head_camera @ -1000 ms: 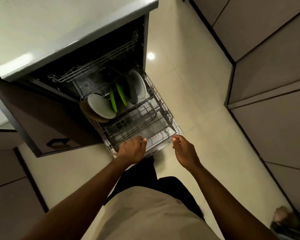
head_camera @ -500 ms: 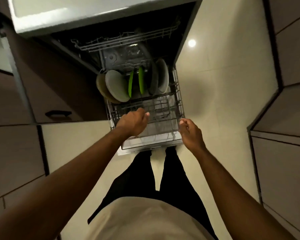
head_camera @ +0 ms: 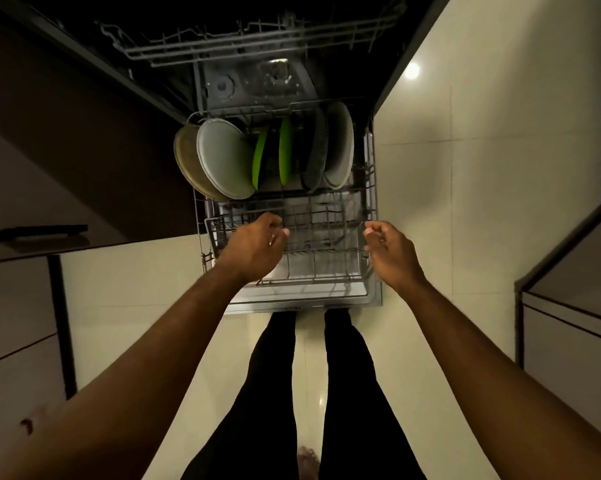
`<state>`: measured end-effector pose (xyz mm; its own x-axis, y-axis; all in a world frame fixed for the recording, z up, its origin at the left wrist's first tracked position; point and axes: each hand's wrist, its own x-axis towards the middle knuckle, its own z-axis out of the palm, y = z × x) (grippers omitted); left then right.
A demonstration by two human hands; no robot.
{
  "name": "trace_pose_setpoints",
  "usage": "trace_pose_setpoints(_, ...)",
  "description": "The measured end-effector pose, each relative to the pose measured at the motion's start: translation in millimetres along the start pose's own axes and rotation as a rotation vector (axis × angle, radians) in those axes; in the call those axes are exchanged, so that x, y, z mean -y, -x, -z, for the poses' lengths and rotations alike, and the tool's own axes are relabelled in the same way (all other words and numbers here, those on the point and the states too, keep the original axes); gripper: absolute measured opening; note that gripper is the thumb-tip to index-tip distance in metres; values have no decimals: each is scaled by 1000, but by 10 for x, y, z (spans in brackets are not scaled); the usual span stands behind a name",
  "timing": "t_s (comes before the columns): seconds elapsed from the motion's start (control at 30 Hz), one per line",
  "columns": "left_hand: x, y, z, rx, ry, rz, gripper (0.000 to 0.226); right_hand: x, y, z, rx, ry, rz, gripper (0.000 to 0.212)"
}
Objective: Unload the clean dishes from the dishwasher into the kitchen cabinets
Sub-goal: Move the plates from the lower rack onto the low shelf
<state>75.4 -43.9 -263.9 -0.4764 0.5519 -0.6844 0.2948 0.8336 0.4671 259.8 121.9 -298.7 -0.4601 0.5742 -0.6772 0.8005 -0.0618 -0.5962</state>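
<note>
The dishwasher's lower rack [head_camera: 371, 188] is pulled out over the open door [head_camera: 306, 303]. Plates stand on edge in its far half: a beige plate [head_camera: 184, 157], a grey plate [head_camera: 223, 161], two green plates [head_camera: 259, 157], a dark plate [head_camera: 314, 150] and another grey plate [head_camera: 340, 143]. The rack's near half holds no dishes. My left hand [head_camera: 257, 244] hovers over the near-left part of the rack, fingers loosely curled, holding nothing. My right hand [head_camera: 391, 251] is at the rack's right rim, fingers curled and apart, also holding nothing.
The upper rack [head_camera: 257, 39] sits inside the dark dishwasher tub. A cabinet drawer with a black handle [head_camera: 39, 232] is on the left; more cabinets [head_camera: 569, 323] line the right. My legs stand on the pale tile floor [head_camera: 448, 202] just before the door.
The view has swung to face the dishwasher squarely and closer. My right hand has come off the rack's front corner, and my left hand has shifted slightly forward over the rack.
</note>
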Motion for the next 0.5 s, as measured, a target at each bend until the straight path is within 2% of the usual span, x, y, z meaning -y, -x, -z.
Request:
trace_pose_setpoints(0.1,120,-408,-166,14,1,-13,50,-116,-444,-173,-7,1,-16,27)
trace_pose_setpoints(0.17,192,-695,-308,33,-5,-5,46,-190,-740,-299,-22,1,-12,25)
trace_pose_setpoints(0.27,267,-1102,-505,38,-51,-29,52,-309,-1139,-470,-59,-61,-13,29)
trace_pose_setpoints(0.33,355,-1387,-659,42,-44,-11,45,-410,-1410,-586,-74,-67,7,30)
trace_pose_setpoints(0.4,427,-1621,-803,0,-42,-14,36,-481,-1637,-680,-102,-95,24,27)
trace_pose_setpoints(0.5,490,-1929,-1015,-79,-31,-60,36,-571,-1965,-834,-131,-103,51,34)
